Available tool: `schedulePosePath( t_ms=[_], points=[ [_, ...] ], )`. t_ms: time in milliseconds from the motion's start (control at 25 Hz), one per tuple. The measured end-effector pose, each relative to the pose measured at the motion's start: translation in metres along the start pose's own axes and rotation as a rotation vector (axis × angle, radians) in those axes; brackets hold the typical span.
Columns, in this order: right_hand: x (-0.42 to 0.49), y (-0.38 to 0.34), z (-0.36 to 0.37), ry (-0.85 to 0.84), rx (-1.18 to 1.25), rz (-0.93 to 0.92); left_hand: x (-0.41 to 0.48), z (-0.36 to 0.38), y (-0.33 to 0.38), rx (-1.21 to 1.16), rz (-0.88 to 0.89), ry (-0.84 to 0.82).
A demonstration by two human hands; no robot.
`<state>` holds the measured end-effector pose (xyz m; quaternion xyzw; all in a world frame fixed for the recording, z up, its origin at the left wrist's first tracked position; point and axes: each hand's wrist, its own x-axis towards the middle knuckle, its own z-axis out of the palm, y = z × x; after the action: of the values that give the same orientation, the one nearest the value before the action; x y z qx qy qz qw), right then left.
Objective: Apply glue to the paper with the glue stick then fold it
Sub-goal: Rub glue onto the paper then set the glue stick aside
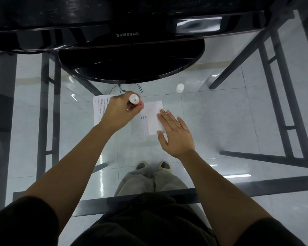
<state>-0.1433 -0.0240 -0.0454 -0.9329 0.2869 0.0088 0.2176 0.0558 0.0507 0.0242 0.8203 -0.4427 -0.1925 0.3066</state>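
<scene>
A white printed paper (pixel 152 110) lies on the glass table, partly under both hands. My left hand (pixel 120 112) is shut on a glue stick (pixel 134 100) with a white end up and a red body, held over the paper's upper left part. My right hand (pixel 174 134) lies flat with fingers spread on the paper's right edge, holding nothing. The glue stick's white cap (pixel 180 88) stands on the glass to the upper right of the paper. The tip touching the paper is hidden by my hand.
A black Samsung monitor (pixel 127 34) on a round base (pixel 132 63) stands just behind the paper. A thin black cable (pixel 121 87) lies near its base. The glass table (pixel 220 121) shows dark metal frame legs and my feet below.
</scene>
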Motion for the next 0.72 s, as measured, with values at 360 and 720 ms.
schedulePosePath(
  t_ms=[360,720],
  points=[
    [0.000,0.000,0.001,0.026,-0.004,0.001,0.003,0.005,0.001,-0.010,0.031,-0.083],
    [0.001,0.000,0.002,0.015,0.006,0.001,0.008,0.007,0.006,0.032,0.059,-0.141]
  ],
)
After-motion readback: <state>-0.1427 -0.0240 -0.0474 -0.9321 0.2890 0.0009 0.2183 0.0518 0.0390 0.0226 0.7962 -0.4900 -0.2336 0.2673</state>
